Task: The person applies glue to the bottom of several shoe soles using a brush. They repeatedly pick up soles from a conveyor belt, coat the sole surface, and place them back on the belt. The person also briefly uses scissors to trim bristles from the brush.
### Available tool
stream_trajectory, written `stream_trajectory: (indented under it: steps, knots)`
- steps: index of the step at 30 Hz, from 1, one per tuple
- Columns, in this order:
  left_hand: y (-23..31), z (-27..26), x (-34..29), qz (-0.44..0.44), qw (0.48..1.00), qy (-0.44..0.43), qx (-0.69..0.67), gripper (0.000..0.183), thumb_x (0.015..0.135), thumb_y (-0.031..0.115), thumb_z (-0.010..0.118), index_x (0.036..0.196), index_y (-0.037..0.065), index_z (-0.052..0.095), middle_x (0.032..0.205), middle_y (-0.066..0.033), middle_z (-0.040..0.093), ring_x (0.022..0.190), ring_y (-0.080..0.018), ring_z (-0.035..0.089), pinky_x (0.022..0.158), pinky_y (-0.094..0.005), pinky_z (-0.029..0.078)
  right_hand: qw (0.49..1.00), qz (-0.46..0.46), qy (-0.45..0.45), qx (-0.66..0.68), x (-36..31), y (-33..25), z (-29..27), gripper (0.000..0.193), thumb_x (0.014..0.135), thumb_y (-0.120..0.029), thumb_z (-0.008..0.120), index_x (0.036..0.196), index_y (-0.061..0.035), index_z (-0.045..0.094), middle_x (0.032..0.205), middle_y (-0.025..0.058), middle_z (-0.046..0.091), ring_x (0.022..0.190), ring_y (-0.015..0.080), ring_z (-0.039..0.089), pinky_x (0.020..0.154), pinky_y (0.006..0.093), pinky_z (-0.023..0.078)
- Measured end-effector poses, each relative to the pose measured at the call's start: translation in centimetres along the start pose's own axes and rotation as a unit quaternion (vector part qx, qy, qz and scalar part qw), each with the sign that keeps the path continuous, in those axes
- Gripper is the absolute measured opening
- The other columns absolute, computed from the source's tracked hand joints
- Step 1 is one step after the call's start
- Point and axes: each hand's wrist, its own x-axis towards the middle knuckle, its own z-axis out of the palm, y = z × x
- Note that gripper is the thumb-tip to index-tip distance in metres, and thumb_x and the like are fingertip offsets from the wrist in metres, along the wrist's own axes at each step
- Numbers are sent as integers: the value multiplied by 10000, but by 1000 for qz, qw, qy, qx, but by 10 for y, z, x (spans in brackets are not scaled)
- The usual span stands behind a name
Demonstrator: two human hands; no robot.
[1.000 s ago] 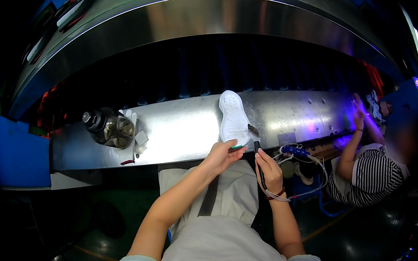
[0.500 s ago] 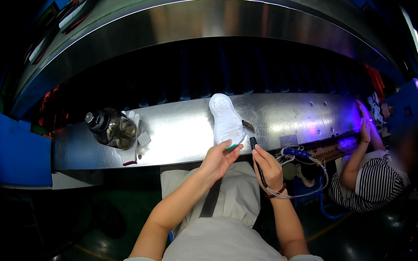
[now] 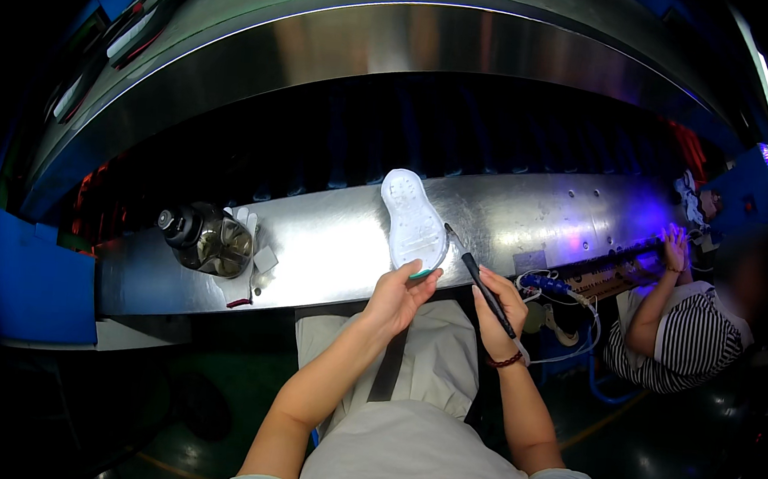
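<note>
My left hand [image 3: 400, 298] grips a white shoe sole [image 3: 415, 221] by its near end, where a green patch shows. The sole points away from me over the metal bench, its broad face turned up. In my right hand [image 3: 502, 312] is a brush [image 3: 479, 282] with a black handle and a thin clear tube running from its rear end. Its head is at the right edge of the sole, seen nearly edge-on; whether it touches cannot be told.
On the metal bench [image 3: 313, 235], left, stands a dark translucent bottle [image 3: 214, 244] beside a small pale block [image 3: 265, 259]. Blue fittings [image 3: 546, 284] with tubing sit at right. A co-worker in a striped shirt [image 3: 693, 337] sits farther right. Dark strips hang behind the bench.
My right hand has turned the brush, so its head now shows narrow instead of broad. The sole has barely shifted. The co-worker's hands have come nearer to their body.
</note>
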Motion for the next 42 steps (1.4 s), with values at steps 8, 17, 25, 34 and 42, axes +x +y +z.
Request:
stream_trajectory:
  steps: [8,17,25,34,42]
  knots:
    - [-3,0,0,15,999,2,37,298,797,95,454,995,-114,379,902,-201,504,767,-189,546,612,-239,487,992,64,36,99,-3,13,1,180,733,39,537,914,38,535,922,108,561,802,128,541,704,210,431]
    - [-8,-8,1,34,997,26,67,311,798,104,450,990,-129,376,883,-203,508,779,-205,545,622,-249,479,954,164,97,230,5,5,-9,205,769,-14,512,959,59,490,889,137,559,789,166,566,719,237,453]
    - [-8,-10,-3,41,993,11,109,317,795,118,454,1000,-117,395,894,-181,515,756,-184,543,622,-243,478,964,151,33,216,3,3,-12,188,756,19,510,942,45,504,935,133,548,805,172,564,738,246,448]
    - [-1,1,-12,65,992,-3,107,290,796,123,450,970,-108,422,852,-162,531,731,-167,549,616,-235,479,968,-177,-103,-145,-3,-11,-2,226,638,63,591,859,34,558,908,157,563,778,263,572,688,283,461]
    - [0,2,-10,56,996,8,67,275,802,119,443,943,-117,424,842,-177,535,721,-178,555,600,-234,485,989,-108,-74,-73,3,-14,-1,214,648,74,580,858,38,554,911,170,561,808,247,567,720,275,445]
